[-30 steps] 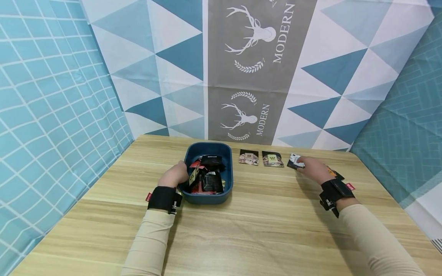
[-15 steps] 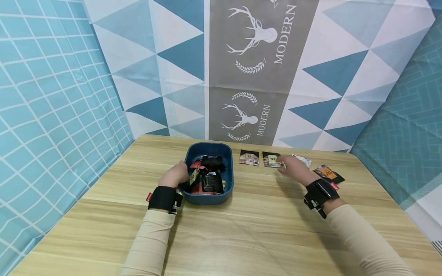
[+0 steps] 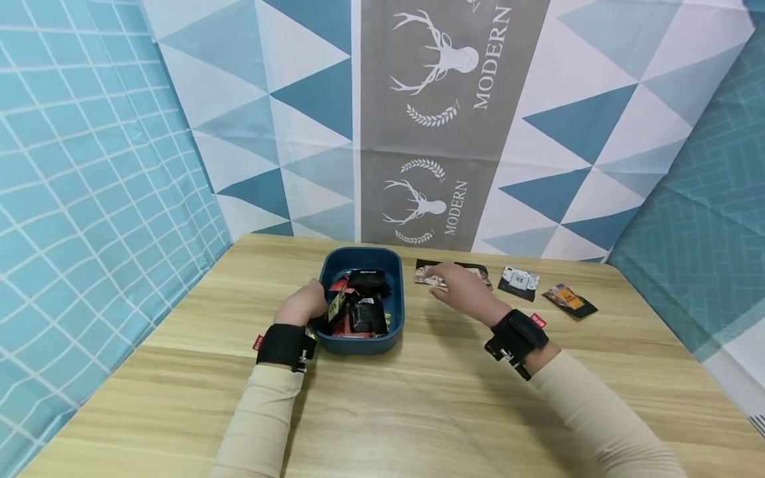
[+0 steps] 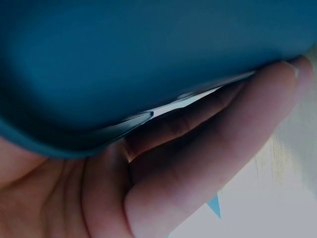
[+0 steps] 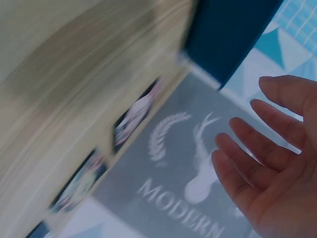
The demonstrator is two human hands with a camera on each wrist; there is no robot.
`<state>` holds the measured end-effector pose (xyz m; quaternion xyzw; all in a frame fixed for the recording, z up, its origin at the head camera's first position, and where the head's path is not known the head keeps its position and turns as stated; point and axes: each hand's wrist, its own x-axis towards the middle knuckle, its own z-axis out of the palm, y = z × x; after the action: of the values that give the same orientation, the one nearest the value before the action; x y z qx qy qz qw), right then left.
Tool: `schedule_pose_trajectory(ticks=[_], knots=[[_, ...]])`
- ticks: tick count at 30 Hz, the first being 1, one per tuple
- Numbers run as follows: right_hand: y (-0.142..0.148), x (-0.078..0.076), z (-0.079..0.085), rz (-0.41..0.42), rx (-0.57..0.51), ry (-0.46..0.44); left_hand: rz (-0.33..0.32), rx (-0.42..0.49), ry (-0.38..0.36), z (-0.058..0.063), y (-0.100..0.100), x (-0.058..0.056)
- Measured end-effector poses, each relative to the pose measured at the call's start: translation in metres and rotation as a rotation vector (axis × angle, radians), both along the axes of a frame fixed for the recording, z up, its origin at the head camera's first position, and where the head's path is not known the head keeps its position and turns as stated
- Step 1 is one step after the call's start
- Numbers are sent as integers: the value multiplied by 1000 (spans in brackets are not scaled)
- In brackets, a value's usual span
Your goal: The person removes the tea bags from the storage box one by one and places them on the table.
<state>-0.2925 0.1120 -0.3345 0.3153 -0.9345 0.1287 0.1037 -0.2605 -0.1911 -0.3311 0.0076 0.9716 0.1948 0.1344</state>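
Note:
At the left side of a dark blue plastic bin (image 3: 358,346), my left hand (image 3: 301,304) holds the wall near the rim. Its fingers (image 4: 198,163) lie along the blue wall in the left wrist view. Inside the bin is a pile of small black and red packets (image 3: 367,313). My right hand (image 3: 469,292) hovers right of the bin with nothing in it, fingers loosely spread in the right wrist view. It partly covers two small flat packets in the head view, a brown-and-black one (image 5: 136,114) and a greenish one (image 5: 81,181).
Along the back of the wooden table (image 3: 382,411), a black-and-white packet (image 3: 518,282) and an orange-and-black packet (image 3: 570,300) continue the row to the right. A patterned cloth (image 3: 317,133) hangs directly behind the table, with blue tiled cloth (image 3: 95,199) at the left.
My right hand has moved left from the black-and-white packet, past the greenish one, toward the bin. The black-and-white and orange packets are uncovered now. My left hand and the bin stay put.

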Motion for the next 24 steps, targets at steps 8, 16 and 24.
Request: schedule_pose_trajectory(ticks=[8, 16, 24], knots=[[-39, 15, 5, 112, -43, 55, -11, 2, 10, -7, -2, -4], [-68, 23, -2, 218, -47, -100, -23, -5, 9, -10, -3, -6], [-88, 18, -13, 204, 58, -82, -23, -28, 11, -9, -1, -9]])
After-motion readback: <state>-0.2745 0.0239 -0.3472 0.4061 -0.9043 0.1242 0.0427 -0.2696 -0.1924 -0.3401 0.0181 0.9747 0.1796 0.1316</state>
